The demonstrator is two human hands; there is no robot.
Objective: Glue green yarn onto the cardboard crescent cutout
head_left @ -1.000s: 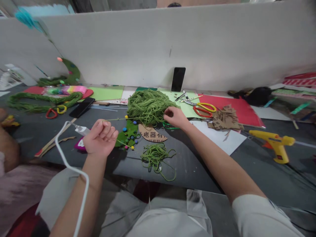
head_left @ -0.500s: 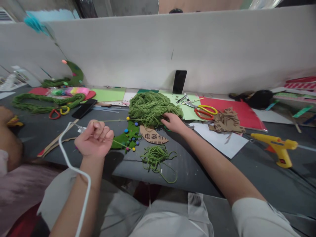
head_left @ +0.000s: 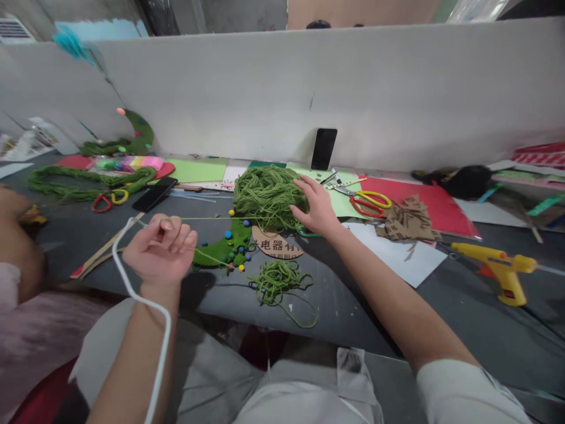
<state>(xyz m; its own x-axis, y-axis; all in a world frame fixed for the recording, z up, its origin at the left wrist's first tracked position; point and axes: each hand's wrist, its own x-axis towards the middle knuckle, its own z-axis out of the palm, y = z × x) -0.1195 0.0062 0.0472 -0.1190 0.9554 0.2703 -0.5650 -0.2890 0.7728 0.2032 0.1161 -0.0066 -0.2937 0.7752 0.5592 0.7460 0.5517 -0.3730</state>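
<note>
Left hand (head_left: pixel 161 250): held palm up, its grip closed, with a green strand (head_left: pixel 212 218) pinched at the fingertips and stretched straight toward the yarn pile
Right hand (head_left: pixel 315 206): grip open, fingers spread, placed at the right edge of the yarn pile; whether it is pressed cannot be told
Yarn pile (head_left: pixel 267 194): heaped mid-tabletop (head_left: pixel 333 303), beyond the printed cardboard (head_left: pixel 282 242)
Loose tangle (head_left: pixel 278 282): spread on the near side of the cardboard
Crescent (head_left: pixel 218 251): green, dotted with small coloured balls, laid left of the cardboard
Phone (head_left: pixel 324 149): propped upright against the partition (head_left: pixel 220 94)
</note>
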